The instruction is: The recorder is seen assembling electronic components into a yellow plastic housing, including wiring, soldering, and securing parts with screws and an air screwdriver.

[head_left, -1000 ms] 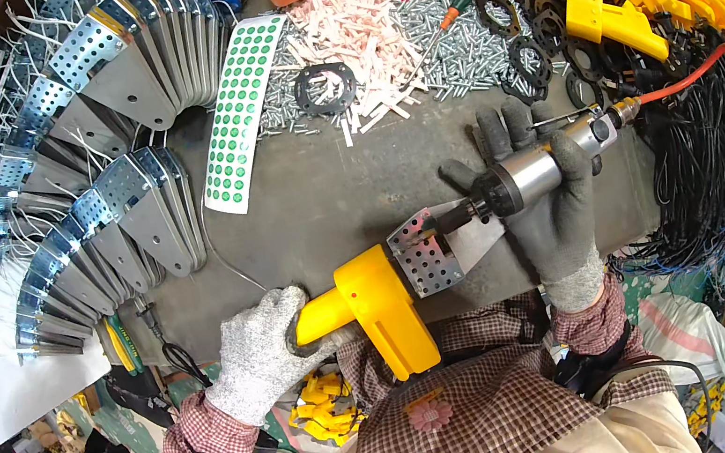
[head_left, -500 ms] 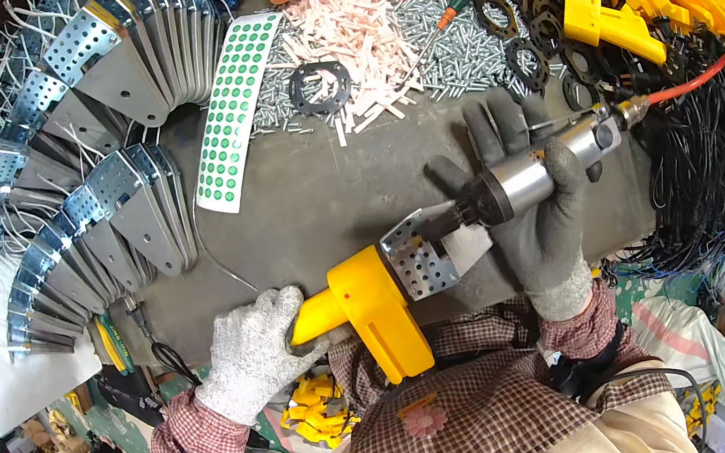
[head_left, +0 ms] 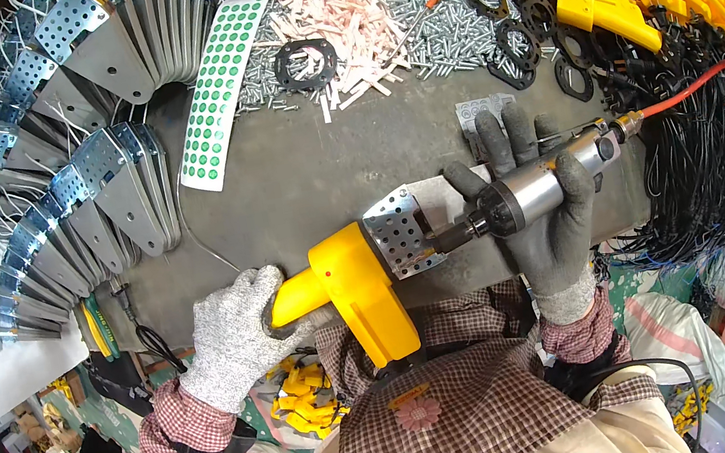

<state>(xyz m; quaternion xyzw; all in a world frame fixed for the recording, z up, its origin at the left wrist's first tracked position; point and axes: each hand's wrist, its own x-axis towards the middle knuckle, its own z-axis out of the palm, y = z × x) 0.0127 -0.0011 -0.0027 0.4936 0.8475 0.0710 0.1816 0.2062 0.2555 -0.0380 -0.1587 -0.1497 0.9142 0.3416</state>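
Observation:
My left hand (head_left: 235, 334), in a speckled white-grey glove, is closed round the grip of a yellow plastic handle (head_left: 356, 296). A perforated metal bracket (head_left: 397, 232) sits at the handle's right end, with a flat grey plate reaching right from it. My right hand (head_left: 559, 238), in a dark grey glove, holds a silver air screwdriver (head_left: 527, 198) against the palm, thumb over its body and other fingers extended behind. The driver's dark nose points left, at the bracket's lower right edge; its very tip is hard to make out.
Screws (head_left: 461, 40), pale pink strips (head_left: 334, 17) and black gasket rings (head_left: 306, 65) lie across the table's far side. A green-dotted sticker sheet (head_left: 226, 96) and stacked metal brackets (head_left: 104, 63) are at left. Yellow handles (head_left: 598, 9), black cables (head_left: 693, 155) and a red air hose (head_left: 692, 89) are at right.
The handle has turned in my left hand, so the bracket's flat plate now lies above the driver's nose instead of below it. The driver's nose has shifted lower along the bracket.

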